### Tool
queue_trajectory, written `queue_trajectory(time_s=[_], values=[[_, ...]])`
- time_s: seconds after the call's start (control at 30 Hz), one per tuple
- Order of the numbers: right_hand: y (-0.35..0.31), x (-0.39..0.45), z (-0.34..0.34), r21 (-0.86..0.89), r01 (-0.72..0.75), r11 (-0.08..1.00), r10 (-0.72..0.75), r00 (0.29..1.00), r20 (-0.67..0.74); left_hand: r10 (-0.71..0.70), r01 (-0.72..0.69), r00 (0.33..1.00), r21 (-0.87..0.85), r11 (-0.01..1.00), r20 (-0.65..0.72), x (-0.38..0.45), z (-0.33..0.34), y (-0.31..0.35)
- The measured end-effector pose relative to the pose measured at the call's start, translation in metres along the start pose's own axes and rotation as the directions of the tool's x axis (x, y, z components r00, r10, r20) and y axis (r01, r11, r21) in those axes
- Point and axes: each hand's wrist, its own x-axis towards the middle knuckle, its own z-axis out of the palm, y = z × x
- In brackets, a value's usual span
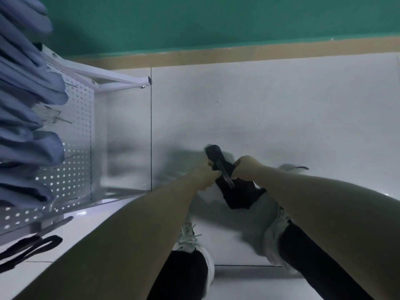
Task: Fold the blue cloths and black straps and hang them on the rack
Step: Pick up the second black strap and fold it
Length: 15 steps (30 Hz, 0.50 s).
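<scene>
Hands, left hand point(207, 174) and right hand point(244, 167), grip a limp black strap point(236, 191) (matte, folded).

A pale tiled floor point(259, 100) fills most of the frame, crossed by a thin dark grout line point(150, 126) running top to bottom left of centre. Along the top runs a green wall point(216, 20) with a tan baseboard point(238, 53) beneath it. At the bottom, two white sneakers point(190, 239) with laces stand on the floor, below black trouser legs point(184, 276).
</scene>
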Motion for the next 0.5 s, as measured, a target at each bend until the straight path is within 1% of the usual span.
queue_trajectory(time_s=[0.03,0.1,0.17,0.23,0.33,0.5], values=[[-0.003,-0.003,-0.004,0.061,0.005,0.998,-0.005,1.0,-0.002,0.02,-0.02,1.0,-0.021,1.0,0.014,0.002,0.0,0.0],[-0.014,-0.017,-0.018,0.2,0.045,0.979,-0.041,0.999,-0.025,0.049,-0.052,0.998,-0.104,0.993,-0.033,-0.005,-0.008,0.009],[-0.028,-0.034,-0.037,0.374,0.098,0.922,-0.088,0.995,-0.044,0.051,-0.067,0.996,-0.231,0.971,-0.075,-0.022,-0.022,0.023],[-0.042,-0.052,-0.056,0.503,0.153,0.851,-0.124,0.988,-0.089,0.072,-0.098,0.994,-0.346,0.933,-0.086,-0.036,-0.039,0.032],[-0.062,-0.078,-0.082,0.597,0.216,0.773,-0.147,0.976,-0.162,0.141,-0.17,0.985,-0.421,0.891,-0.099,-0.068,-0.063,0.045],[-0.092,-0.134,-0.117,0.732,0.296,0.613,-0.206,0.955,-0.213,0.279,-0.287,0.957,-0.413,0.864,-0.082,-0.125,-0.092,0.065]])
